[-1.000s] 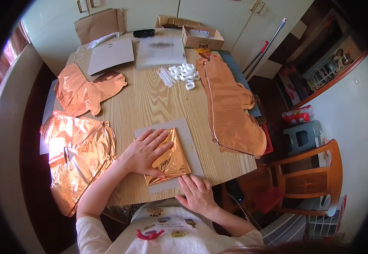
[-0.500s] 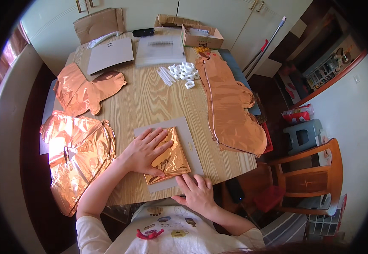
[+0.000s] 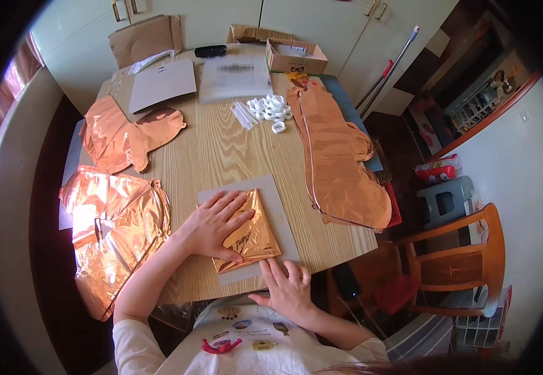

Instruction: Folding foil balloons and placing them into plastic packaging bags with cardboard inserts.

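A folded copper-coloured foil balloon (image 3: 261, 232) lies on a grey card (image 3: 288, 240) near the table's front edge. Flat on the foil, my left hand (image 3: 218, 226) presses it down with fingers spread. My right hand (image 3: 287, 289) is at the near right corner, its fingertips touching the foil's lower edge and the card, fingers apart and nothing held. Two flat foil balloons lie at the left, one farther (image 3: 112, 134) and a shiny one nearer (image 3: 118, 234). A long foil balloon (image 3: 340, 162) stretches along the right side.
White tape rolls (image 3: 271, 107) and several thin white sticks (image 3: 242, 116) sit mid-table. Behind them are a stack of clear plastic bags (image 3: 235, 81), grey cards (image 3: 162, 85) and a small cardboard box (image 3: 296, 57). A wooden chair (image 3: 452, 262) stands at the right.
My right hand's fingers have shifted slightly at the foil's lower edge, and the thumb has moved a little left. My left hand stays in place on the foil.
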Motion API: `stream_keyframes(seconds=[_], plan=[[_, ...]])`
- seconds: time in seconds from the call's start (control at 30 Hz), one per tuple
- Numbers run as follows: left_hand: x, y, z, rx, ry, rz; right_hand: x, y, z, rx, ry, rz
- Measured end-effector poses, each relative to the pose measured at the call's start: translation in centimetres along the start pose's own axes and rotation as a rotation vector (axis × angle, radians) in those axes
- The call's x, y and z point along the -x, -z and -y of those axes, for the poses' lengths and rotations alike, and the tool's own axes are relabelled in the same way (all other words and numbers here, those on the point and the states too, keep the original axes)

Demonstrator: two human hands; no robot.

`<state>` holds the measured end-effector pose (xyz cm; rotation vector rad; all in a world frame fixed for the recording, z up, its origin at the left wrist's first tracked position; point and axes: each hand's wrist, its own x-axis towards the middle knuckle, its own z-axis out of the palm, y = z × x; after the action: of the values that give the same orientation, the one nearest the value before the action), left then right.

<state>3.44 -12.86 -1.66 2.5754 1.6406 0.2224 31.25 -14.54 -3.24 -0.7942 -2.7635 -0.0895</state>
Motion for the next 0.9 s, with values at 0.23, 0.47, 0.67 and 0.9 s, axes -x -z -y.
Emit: stream_keyframes(seconds=[0.23, 0.47, 0.67, 0.9], plan=[[0.0, 0.4, -0.2, 0.016, 0.002, -0.002, 0.9, -0.1, -1.5, -0.089, 0.016, -0.001], [0.0, 0.6, -0.2, 0.030, 0.001, -0.006, 1.2, 0.1, -2.7, -0.101, 0.051, -0.036], [0.1, 0.5, -0.2, 0.030, -0.002, -0.013, 0.0, 0.6, -1.5, 0.001, 0.033, -0.040], [0.2, 0.6, -0.6, -0.049, 0.028, 0.045, -0.1, 0.2, -0.8, 0.049, -0.010, -0.003]])
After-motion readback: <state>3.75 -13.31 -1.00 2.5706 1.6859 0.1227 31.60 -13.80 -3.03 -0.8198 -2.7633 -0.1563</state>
